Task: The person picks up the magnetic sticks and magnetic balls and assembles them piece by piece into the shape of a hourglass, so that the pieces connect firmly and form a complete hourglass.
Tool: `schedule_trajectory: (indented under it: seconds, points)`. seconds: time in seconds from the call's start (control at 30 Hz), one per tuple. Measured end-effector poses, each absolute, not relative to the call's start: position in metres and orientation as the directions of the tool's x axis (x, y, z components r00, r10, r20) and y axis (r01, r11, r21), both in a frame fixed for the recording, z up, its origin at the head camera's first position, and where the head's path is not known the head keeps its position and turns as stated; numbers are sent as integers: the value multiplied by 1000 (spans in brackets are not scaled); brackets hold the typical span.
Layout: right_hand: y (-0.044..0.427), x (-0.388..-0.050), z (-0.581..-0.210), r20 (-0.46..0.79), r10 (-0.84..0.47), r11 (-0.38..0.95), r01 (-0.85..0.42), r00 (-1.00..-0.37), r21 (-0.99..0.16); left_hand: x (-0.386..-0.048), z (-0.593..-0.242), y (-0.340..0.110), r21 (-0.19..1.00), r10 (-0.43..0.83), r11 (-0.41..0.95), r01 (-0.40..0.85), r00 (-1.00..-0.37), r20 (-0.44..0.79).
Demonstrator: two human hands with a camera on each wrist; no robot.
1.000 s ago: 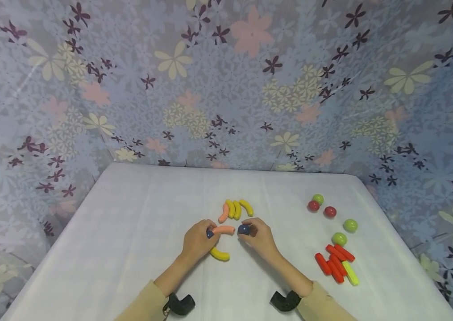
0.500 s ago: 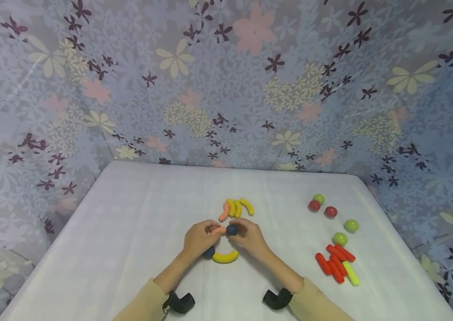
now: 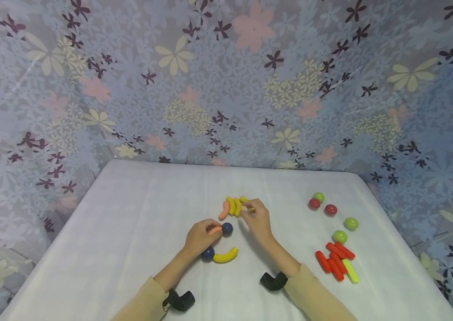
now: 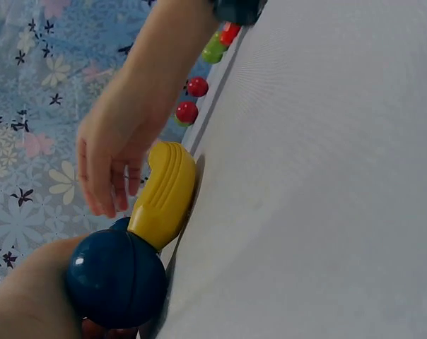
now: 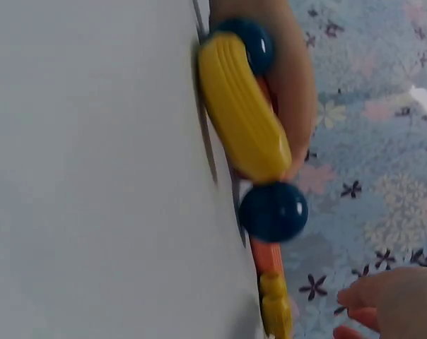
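In the head view, my left hand (image 3: 200, 237) pinches a curved orange stick (image 3: 215, 230), whose far end meets a dark blue ball (image 3: 227, 229). Below that hand lies a second blue ball (image 3: 208, 254), touching a curved yellow stick (image 3: 226, 256); the ribs along this stick (image 4: 172, 187) show in the left wrist view. My right hand (image 3: 259, 222) is over the group at the back, fingers loosely bent beside the rightmost yellow stick (image 3: 244, 199), which it partly covers. Two more yellow sticks (image 3: 234, 207) and an orange stick (image 3: 224, 210) lie side by side there.
On the right of the white table (image 3: 150, 191), red balls (image 3: 330, 210) and green balls (image 3: 351, 224) lie apart from each other. Nearer sit several straight red sticks (image 3: 335, 261) and one yellow-green stick (image 3: 350, 271). A flowered cloth (image 3: 210, 89) hangs behind.
My right hand brought a blue ball left to the end of the orange stick, let go, then moved up to the back yellow sticks. My left hand stayed on the orange stick.
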State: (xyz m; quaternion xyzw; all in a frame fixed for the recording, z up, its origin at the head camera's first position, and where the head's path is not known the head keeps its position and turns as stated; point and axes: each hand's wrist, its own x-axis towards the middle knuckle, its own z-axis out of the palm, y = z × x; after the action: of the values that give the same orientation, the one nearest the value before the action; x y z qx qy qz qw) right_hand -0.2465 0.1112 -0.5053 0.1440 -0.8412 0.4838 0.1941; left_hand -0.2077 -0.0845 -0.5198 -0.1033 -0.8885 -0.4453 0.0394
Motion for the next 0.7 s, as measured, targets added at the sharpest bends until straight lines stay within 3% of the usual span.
schedule_trajectory:
  seconds: [0.13,0.33,0.7]
  points:
    - [118,-265,-509,415,39,571,-320,-909,-756,-209,-522,-84,792,154,568,223,-974,163]
    - [125,-280,-516,302,48,641,-202,-952,-740,-210,-523,-84,785,169,563,257,-966,195]
    - [136,-255,-517,259,105,572,-154,-960,-806,-209,-523,-85,773,171,586,245,-969,177]
